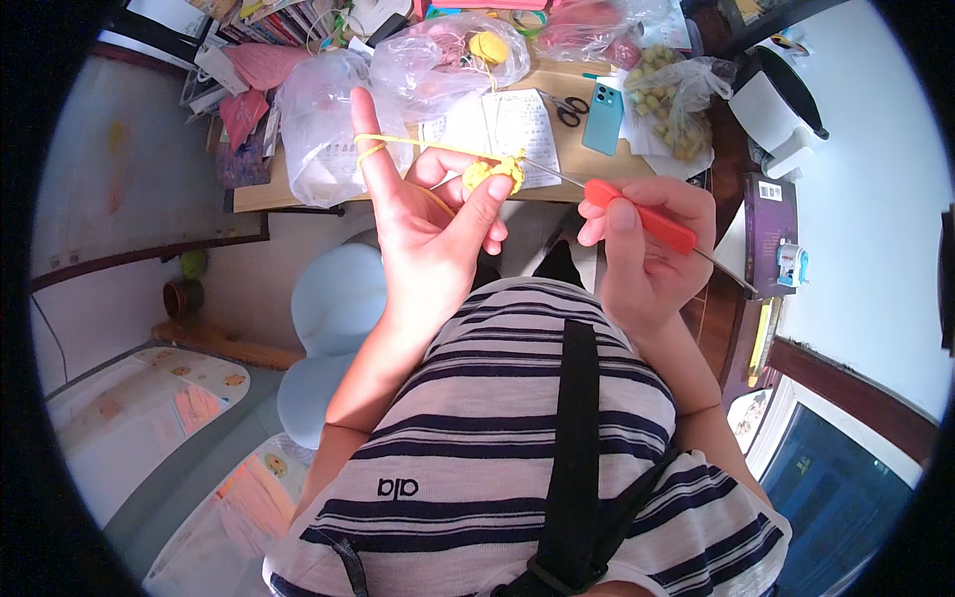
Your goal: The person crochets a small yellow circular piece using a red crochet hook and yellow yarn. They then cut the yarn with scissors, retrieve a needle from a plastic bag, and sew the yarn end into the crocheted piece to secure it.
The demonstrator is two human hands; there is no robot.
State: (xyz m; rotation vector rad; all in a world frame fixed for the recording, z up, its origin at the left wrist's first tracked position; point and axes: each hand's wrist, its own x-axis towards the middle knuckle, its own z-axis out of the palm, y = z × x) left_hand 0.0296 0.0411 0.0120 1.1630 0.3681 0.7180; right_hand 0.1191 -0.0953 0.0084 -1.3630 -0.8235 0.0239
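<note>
A small yellow crochet piece [490,173] sits pinched in the left hand [428,214], yarn [413,145] looped over its raised forefinger. Just right, the right hand [647,249] grips a red-handled crochet hook [637,214]. Beyond both, plastic bags [328,119], scissors [569,107] and a teal phone [603,117] crowd the table [557,149].

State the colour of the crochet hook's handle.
Red-orange; the crochet hook's handle shows best in the head view, in the right hand.
</note>
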